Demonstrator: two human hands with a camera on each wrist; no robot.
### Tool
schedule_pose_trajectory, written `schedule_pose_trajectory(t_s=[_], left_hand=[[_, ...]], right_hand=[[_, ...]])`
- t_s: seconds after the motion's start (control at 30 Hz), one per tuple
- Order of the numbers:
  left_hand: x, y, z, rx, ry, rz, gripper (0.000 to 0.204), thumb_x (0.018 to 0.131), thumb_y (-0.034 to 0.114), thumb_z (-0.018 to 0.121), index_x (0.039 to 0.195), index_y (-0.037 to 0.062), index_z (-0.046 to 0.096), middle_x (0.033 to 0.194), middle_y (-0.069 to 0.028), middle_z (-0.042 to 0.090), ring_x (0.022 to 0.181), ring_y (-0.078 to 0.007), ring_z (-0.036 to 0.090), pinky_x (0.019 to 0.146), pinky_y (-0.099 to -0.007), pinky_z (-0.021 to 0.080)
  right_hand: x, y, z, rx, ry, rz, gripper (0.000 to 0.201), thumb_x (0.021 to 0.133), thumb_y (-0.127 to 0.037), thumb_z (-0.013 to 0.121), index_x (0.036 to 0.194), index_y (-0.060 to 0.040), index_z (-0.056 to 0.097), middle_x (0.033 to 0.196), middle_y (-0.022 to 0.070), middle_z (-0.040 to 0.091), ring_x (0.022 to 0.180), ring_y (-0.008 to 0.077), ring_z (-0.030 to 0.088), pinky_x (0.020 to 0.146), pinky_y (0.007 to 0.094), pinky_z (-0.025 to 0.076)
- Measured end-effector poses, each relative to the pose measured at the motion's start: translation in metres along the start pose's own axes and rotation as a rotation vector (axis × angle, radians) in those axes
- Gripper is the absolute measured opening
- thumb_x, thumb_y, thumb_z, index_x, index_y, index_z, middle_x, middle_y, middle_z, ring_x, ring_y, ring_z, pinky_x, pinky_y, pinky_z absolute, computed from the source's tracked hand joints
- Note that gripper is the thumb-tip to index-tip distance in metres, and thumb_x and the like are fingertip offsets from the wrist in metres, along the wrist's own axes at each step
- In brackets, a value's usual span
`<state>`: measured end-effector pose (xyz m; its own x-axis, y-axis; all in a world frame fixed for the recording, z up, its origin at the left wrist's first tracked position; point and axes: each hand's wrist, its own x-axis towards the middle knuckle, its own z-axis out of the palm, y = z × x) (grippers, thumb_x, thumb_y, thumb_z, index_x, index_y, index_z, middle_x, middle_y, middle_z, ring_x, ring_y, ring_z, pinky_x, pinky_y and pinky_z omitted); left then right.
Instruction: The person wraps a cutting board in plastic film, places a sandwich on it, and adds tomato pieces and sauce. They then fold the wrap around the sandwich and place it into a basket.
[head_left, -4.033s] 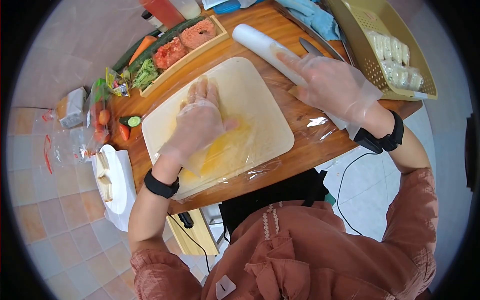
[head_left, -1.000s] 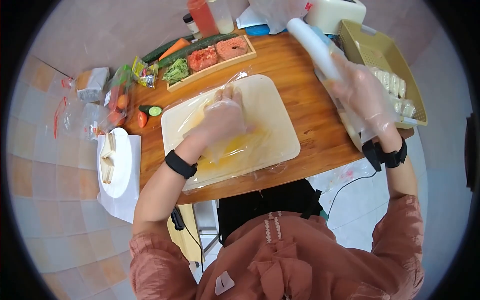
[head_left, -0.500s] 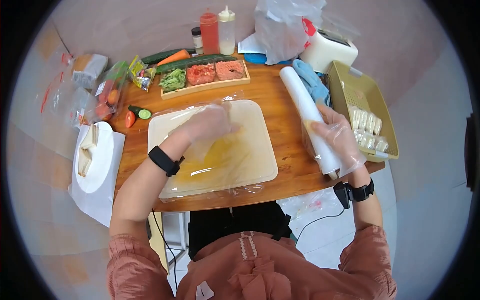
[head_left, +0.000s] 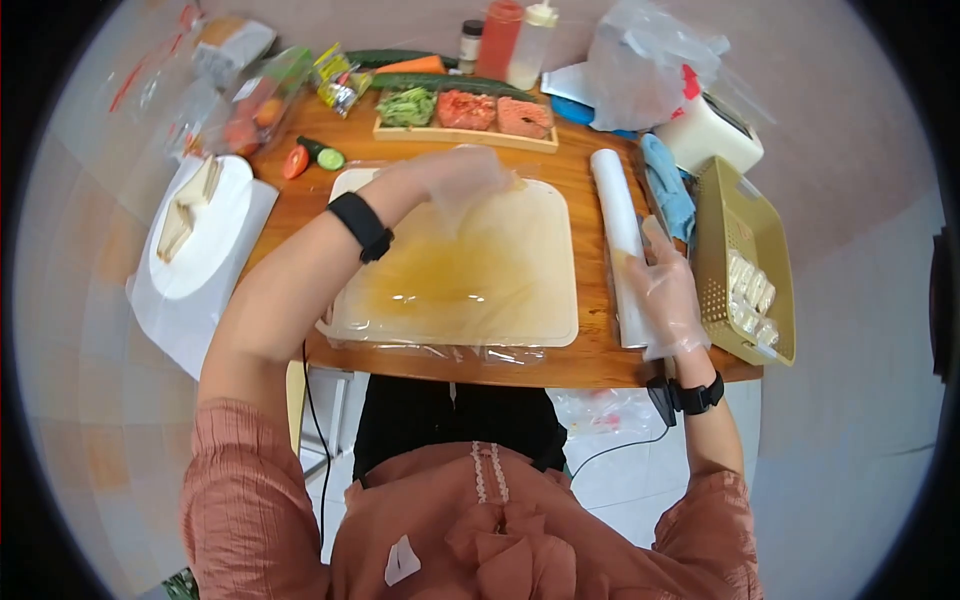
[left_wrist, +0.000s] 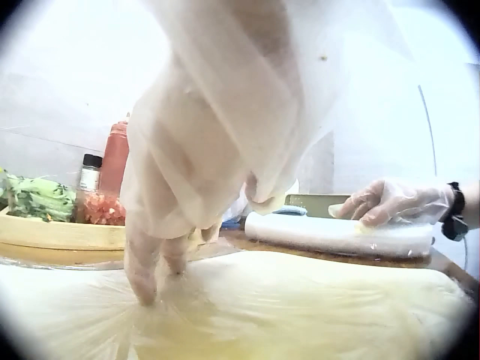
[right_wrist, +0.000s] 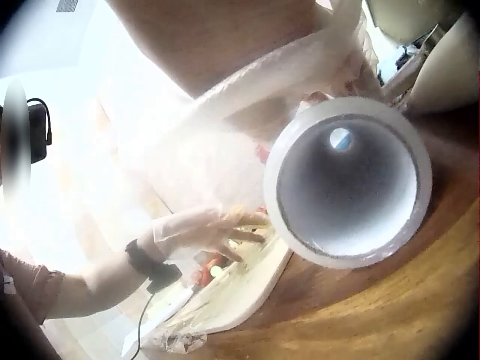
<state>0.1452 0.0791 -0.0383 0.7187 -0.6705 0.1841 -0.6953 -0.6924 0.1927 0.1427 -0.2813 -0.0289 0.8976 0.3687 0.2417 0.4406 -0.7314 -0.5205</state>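
Both hands wear clear plastic gloves. In the head view the left hand [head_left: 465, 180] is over the far part of a cream cutting board [head_left: 555, 300] covered with cling film [head_left: 440, 320]. Yellow stains show through the film. The left wrist view shows its fingertips [left_wrist: 146, 296] pointing down and touching the wrinkled film; the right wrist view shows these fingers spread. To the right of the board lies a thick white roll of cling film [head_left: 612, 190]. My right hand [head_left: 665, 300] rests along its right side, thumb on top and fingers extended. The roll's hollow core [right_wrist: 345, 187] faces the right wrist camera.
Behind the board stands a wooden tray [head_left: 400, 133] of chopped fillings. A perforated basket [head_left: 715, 290] with wrapped sandwiches, a blue cloth [head_left: 668, 185] and a toaster [head_left: 710, 135] are right. Sandwich pieces lie on a white plate [head_left: 215, 250] at left. Squeeze bottles [head_left: 500, 40] stand behind.
The roll, tilted up in the right hand a second ago, now lies along the table's right side. The left hand has moved toward the board's far edge. The head view has shifted.
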Motion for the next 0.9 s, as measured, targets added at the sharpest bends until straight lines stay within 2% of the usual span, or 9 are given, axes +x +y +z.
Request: schedule_pose_trajectory(t_s=[0.13,0.23,0.37,0.43,0.57,0.6,0.73,0.83,0.9], left_hand=[[-0.003,-0.002,0.000,0.151,-0.089,-0.040,0.017,0.090,0.016,0.061,0.097,0.0034,0.070,0.094,-0.0149,0.071,0.083,-0.0356,0.067,0.074,-0.0430,0.054],[-0.006,0.000,-0.001,0.142,0.038,0.011,0.014,0.086,0.014,0.062,0.092,0.0028,0.069,0.091,-0.0148,0.070,0.083,-0.0348,0.068,0.073,-0.0421,0.055],[-0.003,0.003,0.000,0.313,-0.028,-0.030,0.014,0.086,0.013,0.060,0.086,0.0003,0.067,0.086,-0.0161,0.068,0.082,-0.0347,0.068,0.073,-0.0433,0.055],[-0.001,-0.002,0.003,0.331,-0.038,-0.067,0.017,0.087,0.014,0.060,0.084,-0.0015,0.065,0.084,-0.0168,0.067,0.080,-0.0351,0.068,0.073,-0.0436,0.055],[0.000,0.009,-0.007,0.075,-0.002,-0.311,0.031,0.093,0.023,0.055,0.090,-0.0055,0.066,0.090,-0.0207,0.069,0.079,-0.0370,0.067,0.075,-0.0449,0.054],[0.002,0.016,-0.012,-0.013,-0.015,-0.427,0.035,0.095,0.025,0.053,0.094,-0.0058,0.068,0.094,-0.0218,0.070,0.080,-0.0374,0.066,0.077,-0.0450,0.054],[-0.001,0.014,-0.013,0.006,0.016,-0.412,0.036,0.098,0.027,0.052,0.107,-0.0027,0.071,0.101,-0.0239,0.071,0.085,-0.0361,0.067,0.081,-0.0436,0.054],[-0.005,0.022,-0.016,0.045,0.266,-0.391,0.023,0.091,0.015,0.056,0.091,0.0002,0.073,0.092,-0.0189,0.072,0.093,-0.0389,0.068,0.084,-0.0444,0.055],[-0.012,0.031,-0.027,-0.098,0.378,-0.510,0.030,0.096,0.020,0.057,0.109,-0.0024,0.073,0.106,-0.0190,0.074,0.102,-0.0352,0.069,0.093,-0.0390,0.053]], right_hand=[[-0.006,-0.015,-0.011,0.075,0.001,0.022,0.057,0.091,-0.020,0.070,0.138,0.0076,0.057,0.098,0.0273,0.071,0.081,0.0353,0.071,0.076,0.0408,0.055],[-0.011,-0.032,-0.024,-0.132,0.035,-0.064,0.051,0.090,-0.018,0.072,0.133,0.0062,0.059,0.088,0.0303,0.067,0.077,0.0429,0.069,0.073,0.0460,0.054],[-0.027,-0.048,-0.034,-0.243,0.037,-0.069,0.048,0.090,-0.014,0.072,0.133,0.0041,0.060,0.097,0.0293,0.069,0.085,0.0449,0.069,0.076,0.0474,0.055],[-0.036,-0.046,-0.034,-0.286,0.223,-0.380,0.043,0.089,-0.007,0.071,0.130,0.0009,0.063,0.105,0.0263,0.070,0.092,0.0446,0.069,0.079,0.0465,0.055],[-0.063,-0.060,-0.030,-0.162,0.206,-0.342,0.040,0.086,0.005,0.065,0.125,0.0025,0.066,0.113,0.0248,0.071,0.098,0.0370,0.070,0.091,0.0383,0.054],[-0.070,-0.061,-0.027,-0.101,0.194,-0.364,0.038,0.085,0.005,0.067,0.123,-0.0005,0.068,0.109,0.0235,0.071,0.095,0.0385,0.070,0.086,0.0400,0.055],[-0.097,-0.063,-0.007,0.045,0.165,-0.397,0.032,0.084,0.008,0.070,0.114,-0.0030,0.070,0.101,0.0200,0.071,0.088,0.0382,0.070,0.077,0.0415,0.057],[-0.117,-0.055,0.008,0.088,0.112,-0.337,0.030,0.084,0.007,0.070,0.112,-0.0049,0.071,0.097,0.0174,0.071,0.085,0.0376,0.069,0.074,0.0408,0.056],[-0.125,-0.048,0.021,0.167,0.091,-0.377,0.033,0.082,0.005,0.070,0.112,-0.0091,0.072,0.094,0.0145,0.070,0.086,0.0360,0.069,0.070,0.0416,0.055]])
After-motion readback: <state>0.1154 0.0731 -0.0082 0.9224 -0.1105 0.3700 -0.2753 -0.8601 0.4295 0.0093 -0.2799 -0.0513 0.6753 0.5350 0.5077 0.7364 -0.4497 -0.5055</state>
